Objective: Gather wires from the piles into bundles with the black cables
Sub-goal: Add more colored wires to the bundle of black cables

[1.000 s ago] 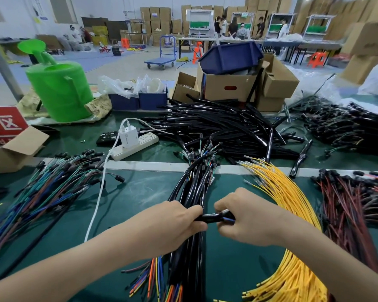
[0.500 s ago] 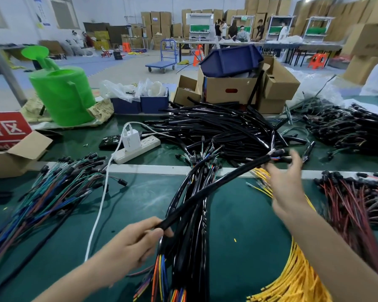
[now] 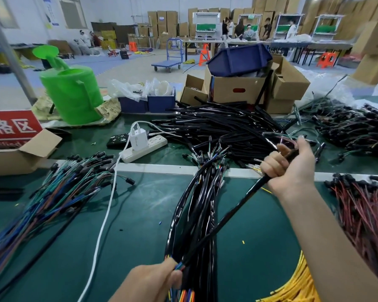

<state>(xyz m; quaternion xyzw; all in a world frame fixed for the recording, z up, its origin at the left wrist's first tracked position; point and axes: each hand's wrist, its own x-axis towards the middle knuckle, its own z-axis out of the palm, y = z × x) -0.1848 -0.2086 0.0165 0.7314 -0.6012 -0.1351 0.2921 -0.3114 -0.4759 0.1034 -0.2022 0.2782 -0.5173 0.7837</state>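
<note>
Black and taut, the cable [image 3: 224,220] in the head view runs between my right hand [image 3: 290,171], fingers curled round its far end, and my left hand [image 3: 153,280], fingers gripping its coloured tips at the near edge of the counter [image 3: 140,214]. I judge many bundles [image 3: 194,205] done. The yellow wires [image 3: 292,286] and the black pile [image 3: 223,125] are still to do. Bare green beside the bundles gives room.

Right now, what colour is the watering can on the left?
The watering can is bright green; the head view shows it best.
</note>
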